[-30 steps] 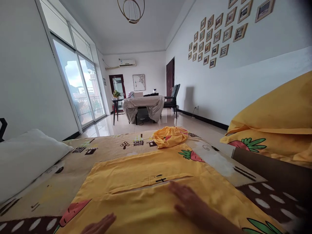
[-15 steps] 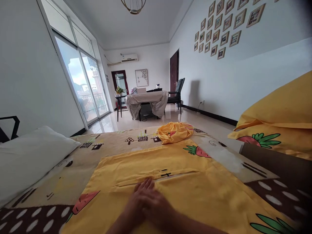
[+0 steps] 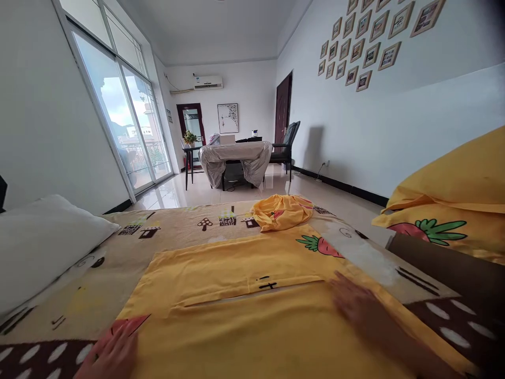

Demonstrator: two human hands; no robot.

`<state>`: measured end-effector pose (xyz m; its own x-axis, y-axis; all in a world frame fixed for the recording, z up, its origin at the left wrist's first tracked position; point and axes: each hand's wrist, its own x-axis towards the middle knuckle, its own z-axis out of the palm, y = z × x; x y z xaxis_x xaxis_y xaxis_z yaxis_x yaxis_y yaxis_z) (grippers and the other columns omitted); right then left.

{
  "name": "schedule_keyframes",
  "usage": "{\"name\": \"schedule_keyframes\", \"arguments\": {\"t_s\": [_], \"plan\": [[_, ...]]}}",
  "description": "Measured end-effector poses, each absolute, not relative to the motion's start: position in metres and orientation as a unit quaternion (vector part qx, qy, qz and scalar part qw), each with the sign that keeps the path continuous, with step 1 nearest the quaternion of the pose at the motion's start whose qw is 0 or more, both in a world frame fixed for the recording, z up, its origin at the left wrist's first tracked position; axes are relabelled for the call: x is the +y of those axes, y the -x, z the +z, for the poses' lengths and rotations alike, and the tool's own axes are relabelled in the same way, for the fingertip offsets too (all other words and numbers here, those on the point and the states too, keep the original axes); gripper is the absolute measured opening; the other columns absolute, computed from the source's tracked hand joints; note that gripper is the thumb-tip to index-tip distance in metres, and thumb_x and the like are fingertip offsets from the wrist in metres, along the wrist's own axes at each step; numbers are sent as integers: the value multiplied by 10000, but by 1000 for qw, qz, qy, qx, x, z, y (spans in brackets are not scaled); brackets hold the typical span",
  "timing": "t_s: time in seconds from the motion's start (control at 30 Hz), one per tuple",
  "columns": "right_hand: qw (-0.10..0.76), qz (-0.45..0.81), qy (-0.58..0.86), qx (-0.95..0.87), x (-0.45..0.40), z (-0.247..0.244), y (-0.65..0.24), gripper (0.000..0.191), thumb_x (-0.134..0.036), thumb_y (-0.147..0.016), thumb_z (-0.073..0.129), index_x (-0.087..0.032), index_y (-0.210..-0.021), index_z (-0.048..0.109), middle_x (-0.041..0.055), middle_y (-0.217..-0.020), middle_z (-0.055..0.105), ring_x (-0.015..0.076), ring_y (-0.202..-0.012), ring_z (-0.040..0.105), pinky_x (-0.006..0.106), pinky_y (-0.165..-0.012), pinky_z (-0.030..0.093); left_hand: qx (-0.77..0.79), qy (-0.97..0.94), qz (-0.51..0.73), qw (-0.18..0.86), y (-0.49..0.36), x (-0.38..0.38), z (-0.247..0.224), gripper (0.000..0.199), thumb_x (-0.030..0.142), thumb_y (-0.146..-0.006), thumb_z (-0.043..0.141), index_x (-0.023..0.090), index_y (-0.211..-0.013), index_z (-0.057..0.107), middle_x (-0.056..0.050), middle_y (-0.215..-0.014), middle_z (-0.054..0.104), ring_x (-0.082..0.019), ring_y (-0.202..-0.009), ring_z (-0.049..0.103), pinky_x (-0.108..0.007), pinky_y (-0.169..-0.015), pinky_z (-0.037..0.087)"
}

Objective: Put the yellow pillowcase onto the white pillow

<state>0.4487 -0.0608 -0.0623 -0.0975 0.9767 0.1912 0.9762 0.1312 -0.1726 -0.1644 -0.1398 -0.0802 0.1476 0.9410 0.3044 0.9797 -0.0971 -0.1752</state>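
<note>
A yellow pillowcase [image 3: 244, 331] with carrot prints lies spread on the patterned bed cover, a long slit opening across its middle. My left hand [image 3: 114, 350] rests flat on its left edge, over a printed carrot, fingers apart. Toward the right side, my right hand [image 3: 353, 300] lies on the fabric, slightly blurred, with its fingers stretched out. Neither hand holds anything. Beyond the pillowcase sits a crumpled yellow cloth [image 3: 282, 213].
A white pillow [image 3: 51, 247] is at the left. Yellow bedding [image 3: 453, 184] is piled at the right. Past the bed stand a covered table [image 3: 236, 152] and a black chair [image 3: 286, 147].
My hands were together near the slit and have moved apart, the left one to the left edge and the right one to the right. The camera view has shifted slightly.
</note>
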Motion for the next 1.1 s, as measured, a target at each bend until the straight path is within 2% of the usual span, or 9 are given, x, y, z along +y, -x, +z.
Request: {"name": "schedule_keyframes", "arguments": {"t_s": [0.1,0.23,0.3,0.47,0.67,0.77,0.9,1.03,1.1], "plan": [[159,49,575,-801,-37,-35,-357,559,-404,-883,364,-114,-1347,479,151,-1458,362,257,-1346,354,428,-1084,301,-591,799,-36,101,63,-91,-30,566,120,-779,351,163,-1315,526,-110,-1425,422,-272,-1336,379,-517,-1097,277],[114,106,485,-860,-2,-27,-247,587,-485,-931,264,-159,-1398,408,113,-1440,408,221,-1344,356,398,-1086,278,-601,793,-78,-69,-50,-7,-14,513,300,-919,282,160,-1399,397,-56,-1444,420,-131,-1324,398,-262,-1086,322],[102,97,495,-858,18,-35,-225,612,-525,-937,204,-184,-1412,386,98,-1471,359,233,-1361,322,429,-1096,244,-638,762,-85,-69,-70,25,-29,534,280,-937,192,106,-1408,373,-101,-1446,409,-159,-1332,388,-320,-1090,323],[69,72,563,-820,82,-52,-272,576,-504,-914,286,-242,-1420,368,48,-1506,299,221,-1388,263,430,-1107,207,-695,712,-79,-59,-18,65,-61,544,400,-920,268,254,-1443,309,-4,-1533,215,-202,-1417,201,-473,-1136,196],[52,22,708,-704,121,-67,-411,609,-432,-900,267,-163,-1445,312,102,-1531,232,265,-1415,165,535,-1103,127,-812,582,-34,-32,118,71,-58,597,410,-925,221,163,-1470,226,-83,-1541,196,-262,-1418,187,-541,-1097,228],[42,-54,772,-632,125,-79,-448,634,-524,-896,254,-232,-1458,281,48,-1535,238,220,-1416,171,470,-1118,152,-839,544,-17,12,151,65,-61,562,357,-933,203,163,-1457,267,-89,-1532,241,-246,-1407,225,-508,-1084,264],[26,-62,780,-622,124,-70,-447,611,-491,-909,254,-219,-1456,286,59,-1536,235,214,-1422,139,465,-1109,167,-828,555,-16,76,146,60,-52,535,246,-911,240,90,-1409,360,-178,-1515,248,-285,-1392,249,-544,-1073,233],[21,-24,786,-617,119,-41,-396,532,-327,-899,316,-128,-1380,424,199,-1454,358,332,-1363,277,579,-1047,180,-791,602,-37,102,98,69,-24,591,98,-796,348,50,-1382,400,-215,-1514,210,-346,-1394,216,-647,-1053,147],[39,-18,750,-660,113,-35,-349,522,-291,-900,311,-115,-1379,420,198,-1466,337,306,-1371,267,531,-1063,181,-766,634,-55,84,52,77,-17,634,133,-787,380,55,-1414,344,-209,-1513,214,-334,-1395,222,-626,-1048,208]]}}
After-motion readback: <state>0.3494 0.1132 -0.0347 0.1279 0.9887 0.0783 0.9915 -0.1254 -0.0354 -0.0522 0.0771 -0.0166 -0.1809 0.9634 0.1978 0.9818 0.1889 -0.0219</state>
